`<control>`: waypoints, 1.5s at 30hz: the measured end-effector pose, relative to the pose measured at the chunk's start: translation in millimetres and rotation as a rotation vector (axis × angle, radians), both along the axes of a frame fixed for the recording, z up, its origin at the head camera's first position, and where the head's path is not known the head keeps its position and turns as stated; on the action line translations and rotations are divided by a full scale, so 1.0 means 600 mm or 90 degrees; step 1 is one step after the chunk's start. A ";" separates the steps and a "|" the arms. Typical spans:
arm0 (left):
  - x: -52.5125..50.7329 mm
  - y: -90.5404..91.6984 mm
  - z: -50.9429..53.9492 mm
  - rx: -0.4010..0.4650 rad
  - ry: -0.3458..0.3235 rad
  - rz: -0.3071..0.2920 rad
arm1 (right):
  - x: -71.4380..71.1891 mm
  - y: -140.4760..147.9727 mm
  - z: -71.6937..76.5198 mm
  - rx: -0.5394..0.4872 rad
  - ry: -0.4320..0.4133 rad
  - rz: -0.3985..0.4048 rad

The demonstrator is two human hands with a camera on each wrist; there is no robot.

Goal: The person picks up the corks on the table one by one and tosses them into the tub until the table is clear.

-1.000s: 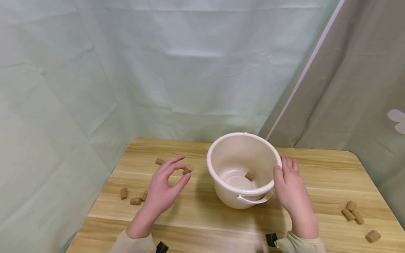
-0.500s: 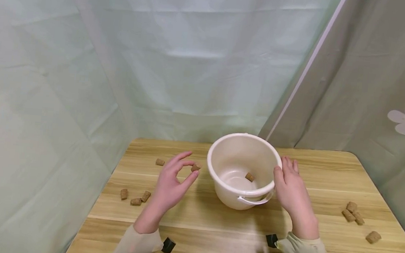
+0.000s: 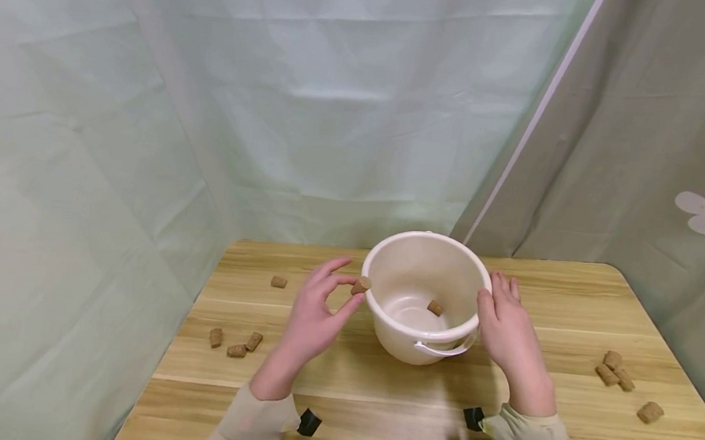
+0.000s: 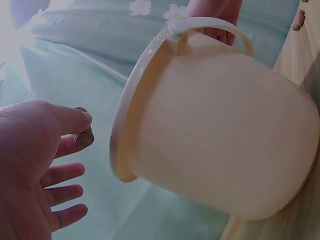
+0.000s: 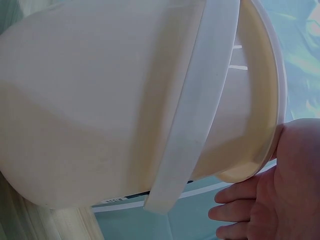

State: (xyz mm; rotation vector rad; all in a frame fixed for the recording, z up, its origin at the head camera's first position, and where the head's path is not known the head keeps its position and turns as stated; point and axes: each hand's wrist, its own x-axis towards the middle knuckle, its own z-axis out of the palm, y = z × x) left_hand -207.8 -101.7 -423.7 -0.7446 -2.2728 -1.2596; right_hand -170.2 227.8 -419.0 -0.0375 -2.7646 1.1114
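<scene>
Between thumb and index finger my left hand (image 3: pixel 313 320) pinches a cork (image 3: pixel 361 286) at the left side of the white bucket's rim (image 3: pixel 376 311). In the left wrist view that cork (image 4: pixel 85 136) is partly covered by the thumb, beside the bucket (image 4: pixel 215 125), with the other fingers spread. My right hand (image 3: pixel 511 332) rests against the rim's right side, fingers fairly straight along the outside. The right wrist view shows this hand (image 5: pixel 280 190) touching the rim of the bucket (image 5: pixel 100 90). One cork (image 3: pixel 435 307) lies inside on the bottom.
Several corks (image 3: pixel 237 351) lie on the wooden table (image 3: pixel 386 405) at the left, one of them (image 3: pixel 278 282) farther back. At the right three corks (image 3: pixel 607 374) are clustered, with a single cork (image 3: pixel 649 412) nearer the front. Curtains (image 3: pixel 362 109) stand behind the table.
My left hand has moved right with its pinched cork, from over the table to the bucket's rim. The bucket and my right hand have stayed nearly still.
</scene>
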 end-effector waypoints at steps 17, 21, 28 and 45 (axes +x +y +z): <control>-0.011 0.036 0.015 -0.039 -0.022 -0.030 | -0.001 0.000 -0.001 -0.006 -0.002 -0.002; -0.015 0.046 0.022 -0.046 -0.017 -0.030 | -0.001 0.001 -0.002 -0.005 0.003 -0.002; -0.020 0.067 0.031 -0.046 -0.006 -0.025 | -0.002 0.000 -0.004 -0.003 0.004 0.000; -0.022 0.096 0.033 -0.065 0.017 -0.018 | -0.001 0.001 -0.003 -0.005 0.004 0.003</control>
